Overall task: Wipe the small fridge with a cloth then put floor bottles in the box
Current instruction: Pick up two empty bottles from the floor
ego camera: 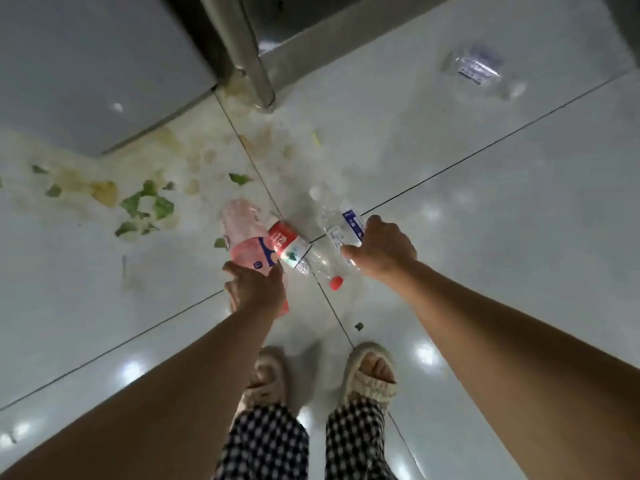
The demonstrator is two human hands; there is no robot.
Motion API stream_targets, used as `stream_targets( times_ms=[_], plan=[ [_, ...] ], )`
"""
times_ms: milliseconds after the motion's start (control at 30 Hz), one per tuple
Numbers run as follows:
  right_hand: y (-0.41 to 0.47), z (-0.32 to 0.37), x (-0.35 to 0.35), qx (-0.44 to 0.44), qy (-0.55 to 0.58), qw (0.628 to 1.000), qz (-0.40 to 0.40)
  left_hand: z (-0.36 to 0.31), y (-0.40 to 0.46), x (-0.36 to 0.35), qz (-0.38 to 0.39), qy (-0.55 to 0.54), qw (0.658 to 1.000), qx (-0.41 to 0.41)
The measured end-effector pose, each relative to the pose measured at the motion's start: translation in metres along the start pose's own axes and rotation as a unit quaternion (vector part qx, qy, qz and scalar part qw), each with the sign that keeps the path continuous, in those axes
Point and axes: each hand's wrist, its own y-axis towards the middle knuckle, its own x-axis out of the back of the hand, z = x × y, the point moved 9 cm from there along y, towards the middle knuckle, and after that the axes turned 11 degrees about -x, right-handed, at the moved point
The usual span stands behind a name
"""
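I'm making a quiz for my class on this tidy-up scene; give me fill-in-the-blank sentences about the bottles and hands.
1. The left hand grips the ____ plastic bottle.
2. The right hand grips the clear bottle with the ____ label.
3. The clear bottle with the red-and-white label has a ____ cap.
4. Another clear bottle lies on the tiled ____.

Missing words: pink; blue; red; floor
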Motion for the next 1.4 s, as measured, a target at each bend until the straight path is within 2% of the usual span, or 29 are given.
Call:
stream_targets(
  times_ms=[100, 300, 467, 667, 767, 1033, 1267, 1400],
  plan=[
    [0.022, 0.009, -0.024, 0.027, -0.013, 1.0, -0.003, 0.037, 0.009, -0.02, -0.034, -0.049, 0.997, 0.05],
    [0.074, 0.022, -0.073, 0.065, -0.036, 0.996, -0.039, 0.091, 0.04, -0.073, -0.059, -0.102, 0.99, 0.079],
    [0.103, 0.027, -0.104, 0.092, -0.034, 0.994, -0.043, 0.108, 0.059, -0.103, -0.072, -0.136, 0.987, 0.046],
    [0.092, 0.027, -0.116, 0.122, -0.063, 0.99, -0.029, 0.098, 0.065, -0.107, -0.01, -0.112, 0.993, -0.025],
    [0.062, 0.023, -0.102, 0.146, -0.113, 0.982, -0.04, 0.093, 0.053, -0.086, 0.011, -0.058, 0.998, -0.035],
    [-0.045, 0.024, -0.022, 0.178, -0.177, 0.967, -0.033, 0.039, -0.021, 0.011, 0.06, 0.065, 0.986, -0.139],
    [-0.136, 0.028, 0.091, 0.209, -0.231, 0.948, -0.074, -0.054, -0.1, 0.089, 0.104, 0.169, 0.946, -0.256],
    [-0.165, 0.018, 0.15, 0.201, -0.236, 0.946, -0.093, -0.106, -0.139, 0.112, 0.105, 0.191, 0.923, -0.318]
  ],
)
